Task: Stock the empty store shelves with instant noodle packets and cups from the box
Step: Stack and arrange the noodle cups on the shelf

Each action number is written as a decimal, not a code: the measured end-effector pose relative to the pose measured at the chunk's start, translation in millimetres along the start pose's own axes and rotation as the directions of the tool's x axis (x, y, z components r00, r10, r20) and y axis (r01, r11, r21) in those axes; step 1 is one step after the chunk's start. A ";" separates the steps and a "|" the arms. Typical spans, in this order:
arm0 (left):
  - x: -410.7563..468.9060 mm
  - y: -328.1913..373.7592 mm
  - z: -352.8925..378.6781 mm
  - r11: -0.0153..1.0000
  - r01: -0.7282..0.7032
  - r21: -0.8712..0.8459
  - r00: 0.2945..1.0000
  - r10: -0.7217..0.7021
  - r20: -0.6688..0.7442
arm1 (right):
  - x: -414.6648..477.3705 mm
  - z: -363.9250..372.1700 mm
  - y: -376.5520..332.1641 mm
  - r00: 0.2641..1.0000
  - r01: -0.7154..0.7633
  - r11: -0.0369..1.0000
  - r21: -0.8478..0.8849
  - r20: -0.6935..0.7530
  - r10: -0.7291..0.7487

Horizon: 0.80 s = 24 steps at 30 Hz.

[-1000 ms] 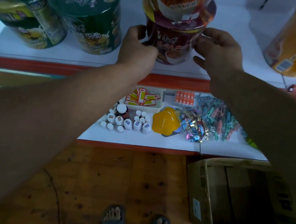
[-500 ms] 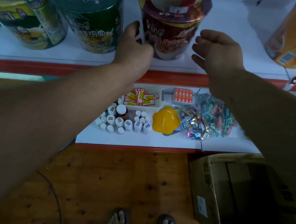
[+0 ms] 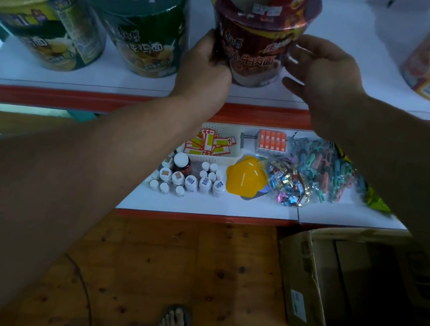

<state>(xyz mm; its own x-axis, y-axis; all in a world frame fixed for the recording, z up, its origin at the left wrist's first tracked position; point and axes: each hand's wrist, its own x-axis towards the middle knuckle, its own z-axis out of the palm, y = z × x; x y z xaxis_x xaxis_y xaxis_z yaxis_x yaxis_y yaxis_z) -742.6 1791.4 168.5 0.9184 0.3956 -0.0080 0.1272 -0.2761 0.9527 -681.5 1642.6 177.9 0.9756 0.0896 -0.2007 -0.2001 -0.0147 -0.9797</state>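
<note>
On the upper shelf (image 3: 146, 90), past two green noodle cups (image 3: 142, 24), the left hand (image 3: 204, 71) presses its fingers against the left wall of the upright maroon beef noodle cup (image 3: 253, 53), which carries another cup. The right hand (image 3: 324, 76), half open, hovers just beside its right wall. The cardboard box (image 3: 310, 285) stands lower right

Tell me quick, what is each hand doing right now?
Left hand: pressed against the left side of the dark red noodle cup on the shelf.
Right hand: open, fingers spread beside the cup's right side; contact cannot be told.
</note>
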 end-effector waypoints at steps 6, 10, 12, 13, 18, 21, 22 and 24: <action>0.7 -0.1 -0.2 1.000 0.011 -0.018 1.000 -0.011 0.020 | -1.6 -2.6 -0.8 1.000 -0.021 1.000 -0.020 0.013 0.021; -2.5 3.7 1.4 0.999 0.031 -0.036 1.000 -0.031 0.000 | -0.9 -5.4 -3.2 0.999 -0.038 0.998 -0.044 0.024 0.039; -6.4 9.5 1.3 0.998 0.054 -0.020 0.998 -0.054 -0.012 | -3.0 -4.5 -6.2 0.999 -0.039 0.998 -0.053 0.017 0.040; -9.0 12.7 0.8 0.998 0.070 -0.010 0.997 -0.070 -0.019 | -4.0 -3.3 -8.4 0.999 -0.040 0.997 -0.065 0.004 0.040; -30.4 30.2 -2.0 0.999 0.037 -0.024 0.995 -0.039 -0.097 | -2.0 -5.5 -30.0 0.989 0.028 0.983 -0.183 -0.136 -0.054; -38.8 45.4 -3.0 0.993 -0.092 -0.074 0.992 0.085 -0.092 | -6.5 -5.6 -48.7 0.979 0.100 0.972 -0.213 -0.155 -0.134; -37.6 49.9 -4.0 0.990 -0.106 -0.097 0.991 0.098 -0.089 | -8.4 -4.4 -54.1 0.978 0.124 0.966 -0.226 -0.135 -0.157; -33.4 57.4 -5.7 0.988 -0.118 -0.101 0.991 0.111 -0.078 | -11.7 0.6 -63.2 0.979 0.162 0.958 -0.239 -0.085 -0.186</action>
<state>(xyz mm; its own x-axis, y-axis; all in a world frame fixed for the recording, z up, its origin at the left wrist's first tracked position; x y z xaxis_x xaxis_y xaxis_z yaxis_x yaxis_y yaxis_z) -768.2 1767.4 225.2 0.8949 0.4295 0.1211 -0.0205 -0.2313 0.9727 -680.3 1643.1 242.1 0.9999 0.0062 -0.0142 -0.0123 -0.2374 -0.9713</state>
